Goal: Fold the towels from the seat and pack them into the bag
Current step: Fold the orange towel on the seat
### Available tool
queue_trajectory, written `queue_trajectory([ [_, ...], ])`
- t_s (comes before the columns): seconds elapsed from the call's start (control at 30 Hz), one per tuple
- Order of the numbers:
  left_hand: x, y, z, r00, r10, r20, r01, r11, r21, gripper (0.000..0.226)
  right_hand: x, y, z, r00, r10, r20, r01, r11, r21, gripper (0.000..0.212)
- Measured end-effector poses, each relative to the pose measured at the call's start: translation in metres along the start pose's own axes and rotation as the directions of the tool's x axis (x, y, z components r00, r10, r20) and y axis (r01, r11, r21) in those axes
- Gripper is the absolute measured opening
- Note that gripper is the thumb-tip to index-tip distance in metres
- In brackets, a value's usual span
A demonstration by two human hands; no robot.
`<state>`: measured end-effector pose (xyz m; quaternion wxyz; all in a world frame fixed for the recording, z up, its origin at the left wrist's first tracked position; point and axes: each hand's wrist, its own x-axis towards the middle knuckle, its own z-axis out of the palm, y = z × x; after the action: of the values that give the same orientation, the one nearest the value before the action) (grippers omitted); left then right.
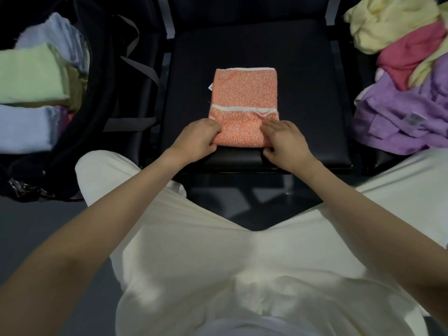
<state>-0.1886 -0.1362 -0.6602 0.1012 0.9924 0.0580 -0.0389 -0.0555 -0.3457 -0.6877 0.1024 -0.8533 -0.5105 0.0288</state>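
The fingers of the left hand [197, 139] are curling together over the near left corner of the folded orange towel [243, 106], gripping its edge, while the fingers of the right hand [284, 139] are lying close together on the near right corner, the thumb tucking under the towel's near edge so that corner is being pinched too. Both hands are resting at the towel's near end, one at each corner, with bare forearms reaching in from below

The orange towel is lying flat as a neat rectangle in the middle of the black seat [303, 69], its near edge sitting just short of the seat's front edge. A white band is crossing the towel a little beyond the fingertips, and a small tag is sticking out from its left side

To the left of the orange towel, well apart from it, the dark bag [106, 76] is standing open, holding folded towels: a pale green one [31, 73] and pale blue ones [24, 128] beside it. To the right of the orange towel, a loose heap is lying on the neighbouring seat: a purple towel [397, 117] nearest, a pink towel [412, 53] behind it, and a pale yellow towel [388, 20] farthest back

The person's cream-coloured clothing [242, 263] is filling the view nearest the camera
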Motion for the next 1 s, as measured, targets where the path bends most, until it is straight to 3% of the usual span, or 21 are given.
queue_trajectory([
  [0.1,0.0,0.006,-0.003,0.998,-0.047,-0.035,0.046,0.999,-0.028,0.015,0.004,0.001,-0.006,0.998,0.008,-0.068,-0.009,1.0,-0.013,0.023],
  [0.17,-0.005,0.01,-0.011,0.992,-0.11,-0.054,0.098,0.977,-0.188,0.012,0.0,0.002,-0.013,0.995,0.04,-0.088,-0.032,0.996,0.085,0.028],
  [0.23,-0.015,0.014,-0.023,0.98,-0.189,-0.06,0.146,0.895,-0.422,0.009,-0.008,-0.002,-0.024,0.989,0.104,-0.103,-0.072,0.959,0.276,0.033],
  [0.33,-0.026,0.016,-0.037,0.96,-0.272,-0.069,0.168,0.752,-0.638,0.005,-0.018,-0.008,-0.037,0.957,0.269,-0.108,-0.146,0.769,0.622,0.027],
  [0.43,-0.026,0.017,-0.039,0.919,-0.387,-0.076,0.196,0.614,-0.765,0.008,-0.018,-0.012,-0.038,0.915,0.401,-0.038,-0.174,0.478,0.861,0.033],
  [0.5,-0.023,0.018,-0.035,0.872,-0.486,-0.054,0.212,0.477,-0.853,0.025,-0.014,-0.013,-0.035,0.877,0.48,0.038,-0.212,0.313,0.926,0.043],
  [0.57,-0.02,0.017,-0.029,0.826,-0.563,0.006,0.245,0.349,-0.905,0.051,-0.011,-0.012,-0.028,0.851,0.515,0.103,-0.264,0.249,0.932,0.044],
  [0.67,-0.018,0.015,-0.019,0.81,-0.579,0.092,0.278,0.24,-0.93,0.077,-0.009,-0.013,-0.021,0.82,0.555,0.142,-0.323,0.244,0.914,0.031],
  [0.73,-0.016,0.014,-0.016,0.822,-0.557,0.123,0.29,0.223,-0.931,0.085,-0.008,-0.014,-0.018,0.802,0.586,0.111,-0.336,0.289,0.896,0.033],
  [0.83,-0.011,0.017,-0.013,0.829,-0.547,0.118,0.332,0.311,-0.891,0.087,-0.004,-0.017,-0.014,0.785,0.617,0.043,-0.366,0.408,0.837,0.034],
  [1.0,0.007,0.022,-0.004,0.795,-0.606,0.039,0.409,0.488,-0.771,0.085,0.0,-0.018,-0.002,0.733,0.68,-0.015,-0.449,0.5,0.74,0.041],
])
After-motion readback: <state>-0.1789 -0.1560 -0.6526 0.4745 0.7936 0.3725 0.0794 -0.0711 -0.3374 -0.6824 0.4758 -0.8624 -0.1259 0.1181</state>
